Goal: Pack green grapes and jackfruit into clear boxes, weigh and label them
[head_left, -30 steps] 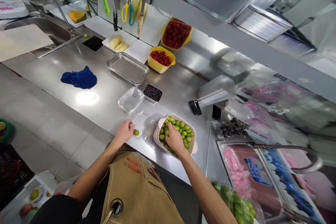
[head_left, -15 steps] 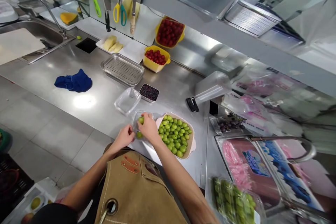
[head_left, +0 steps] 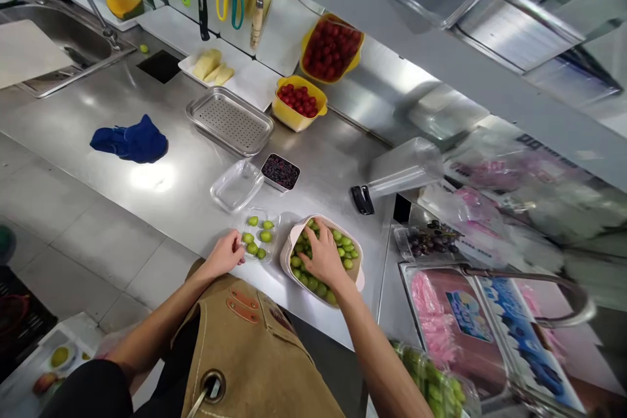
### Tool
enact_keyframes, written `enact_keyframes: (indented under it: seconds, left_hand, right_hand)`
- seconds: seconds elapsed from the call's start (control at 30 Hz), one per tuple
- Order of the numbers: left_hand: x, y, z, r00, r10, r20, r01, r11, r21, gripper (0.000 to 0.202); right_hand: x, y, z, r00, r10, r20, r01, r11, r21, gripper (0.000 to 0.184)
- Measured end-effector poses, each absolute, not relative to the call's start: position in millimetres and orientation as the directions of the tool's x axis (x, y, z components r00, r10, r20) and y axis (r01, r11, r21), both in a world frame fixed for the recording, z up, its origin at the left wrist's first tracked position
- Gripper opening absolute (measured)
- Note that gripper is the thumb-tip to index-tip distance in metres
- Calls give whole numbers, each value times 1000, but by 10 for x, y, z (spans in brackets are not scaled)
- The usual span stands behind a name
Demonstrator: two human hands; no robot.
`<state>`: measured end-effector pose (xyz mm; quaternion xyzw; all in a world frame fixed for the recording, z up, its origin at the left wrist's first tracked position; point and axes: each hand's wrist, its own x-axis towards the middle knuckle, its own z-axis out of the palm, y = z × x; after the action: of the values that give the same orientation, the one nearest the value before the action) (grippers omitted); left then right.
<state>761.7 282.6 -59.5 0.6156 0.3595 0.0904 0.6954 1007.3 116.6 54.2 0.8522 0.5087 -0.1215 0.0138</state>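
My right hand (head_left: 322,255) reaches into a pale pink-rimmed tub (head_left: 359,281) full of green grapes (head_left: 313,284). Its fingers are spread over the fruit, and some fingertips are hidden among the grapes. Left of the tub lies a clear plastic box (head_left: 275,219) with several green grapes (head_left: 266,236) in its bottom. My left hand (head_left: 226,256) is by the near left corner of this box, its fingers curled together and nothing visible in them. Just behind the box rests a clear plastic lid (head_left: 237,185).
A small metal tin of dark bits (head_left: 281,172), a perforated steel tray (head_left: 230,121) and a yellow bowl of red fruit (head_left: 298,103) stand behind. A blue cloth (head_left: 130,139) lies left. To the right are a clear dispenser with a black handle (head_left: 362,200) and dark grapes (head_left: 434,239).
My right hand has gone from the clear box to the tub of grapes on the right. The grapes in the box now show uncovered. My left hand stays beside the box.
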Motion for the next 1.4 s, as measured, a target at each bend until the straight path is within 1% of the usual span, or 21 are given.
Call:
enact_keyframes:
  seconds: [0.07, 0.13, 0.23, 0.4, 0.53, 0.63, 0.73, 0.8, 0.9, 0.97, 1.03, 1.1, 1.13, 1.2, 1.33, 1.37, 1.4]
  left_hand:
    - [7593, 2826, -608, 750, 555, -360, 298, 203, 933, 24]
    - [7578, 2829, -631, 758, 555, -342, 288, 187, 939, 25]
    - [7577, 2837, -662, 756, 561, -336, 282, 183, 942, 26]
    - [7601, 2858, -668, 744, 574, -343, 286, 190, 939, 26]
    - [7606, 2879, -657, 747, 572, -339, 281, 191, 941, 26]
    - [7599, 2894, -658, 753, 570, -329, 268, 191, 944, 26]
    - [7593, 2893, -667, 752, 575, -323, 258, 194, 946, 26]
    - [7590, 2879, -668, 751, 573, -329, 258, 204, 944, 26]
    - [7585, 2856, -642, 750, 562, -349, 261, 233, 937, 25]
    - [7580, 2854, -615, 750, 551, -366, 274, 244, 930, 25]
    - [7580, 2865, -598, 743, 545, -390, 299, 252, 921, 25]
    - [7585, 2877, -599, 731, 546, -410, 319, 257, 912, 26]
    - [7588, 2882, -605, 727, 547, -415, 325, 258, 910, 26]
    - [7597, 2888, -619, 722, 554, -413, 327, 254, 911, 26]
    - [7612, 2900, -634, 737, 555, -387, 305, 238, 922, 25]
    - [7616, 2903, -634, 740, 551, -386, 303, 239, 923, 25]
    - [7621, 2906, -633, 740, 549, -387, 303, 241, 922, 25]
  right_hand:
    - [10044, 1231, 539, 474, 833, -286, 870, -493, 4, 65]
    - [10020, 1300, 557, 485, 812, -324, 870, -487, 80, 60]
    - [10031, 1350, 578, 457, 818, -349, 889, -437, 140, 57]
    - [10118, 1318, 514, 382, 863, -330, 924, -348, 157, 45]
    - [10134, 1332, 456, 359, 872, -334, 933, -318, 171, 45]
    - [10069, 1380, 456, 404, 838, -366, 914, -365, 175, 40]
    - [10006, 1381, 485, 493, 781, -383, 868, -468, 164, 34]
    - [10015, 1326, 533, 539, 749, -386, 838, -524, 154, 28]
    - [10089, 1218, 681, 575, 729, -370, 812, -562, 156, 24]
    - [10099, 1211, 810, 604, 741, -292, 790, -606, 96, 23]
    - [10007, 1311, 914, 611, 773, -172, 780, -625, -36, 22]
    - [9807, 1530, 951, 571, 816, -84, 799, -577, -172, 23]
    - [9683, 1678, 940, 538, 840, -72, 813, -540, -218, 25]
    - [9440, 2015, 872, 478, 871, -114, 833, -491, -256, 28]
    - [9180, 2513, 718, 367, 874, -319, 871, -443, -211, 37]
    - [9177, 2535, 707, 349, 877, -330, 878, -429, -211, 41]
    - [9200, 2506, 711, 343, 887, -310, 880, -419, -223, 44]
